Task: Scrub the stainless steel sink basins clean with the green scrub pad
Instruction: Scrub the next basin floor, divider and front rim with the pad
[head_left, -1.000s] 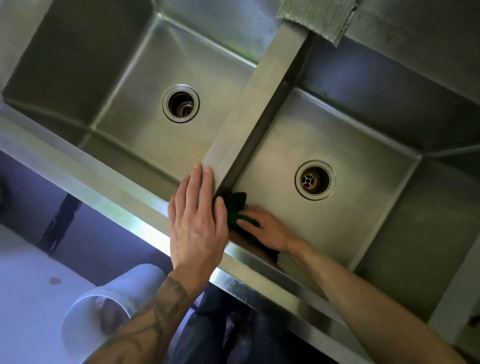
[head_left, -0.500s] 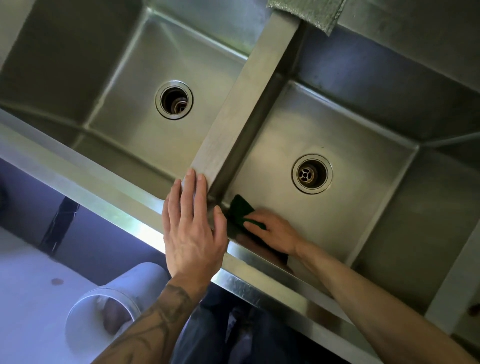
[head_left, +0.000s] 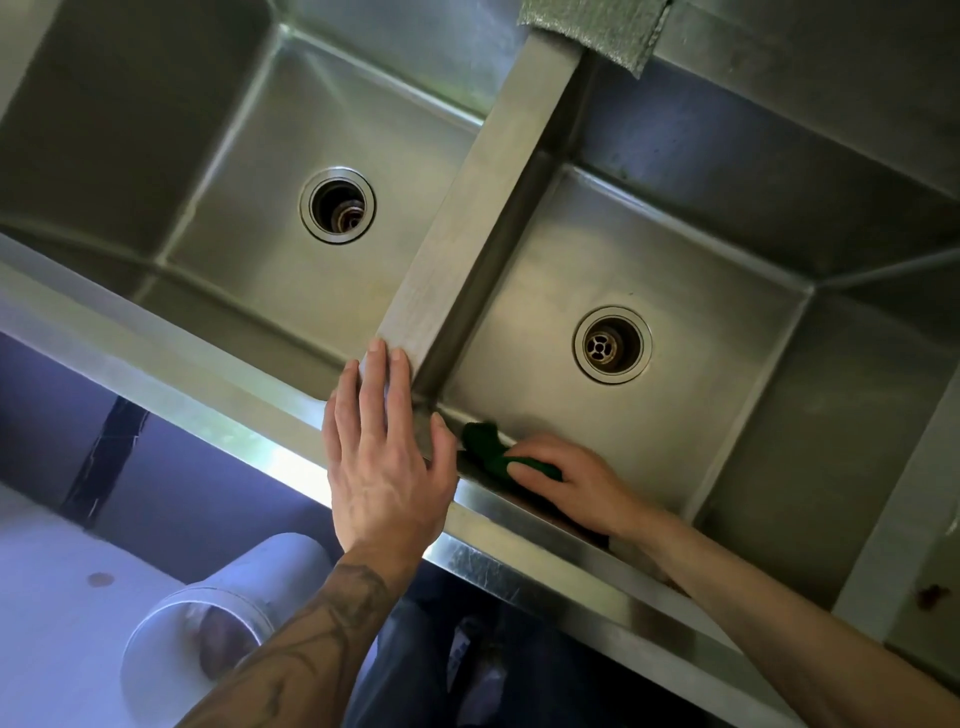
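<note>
A stainless steel double sink (head_left: 156, 338) fills the view, its basins split by a divider (head_left: 467, 218). The left grip (head_left: 384, 457) lies flat and open, fingers straight, on the front rim where the divider meets it. In the right basin (head_left: 649, 260), at its near-left corner, the right grip (head_left: 576, 483) holds the green scrub pad (head_left: 483, 441) against the front wall.

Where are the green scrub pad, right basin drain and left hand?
green scrub pad (head_left: 487, 442): head view, bare end beyond the fingers.
right basin drain (head_left: 602, 347): head view, centre of the strainer.
left hand (head_left: 387, 470): head view, back of the hand.
</note>
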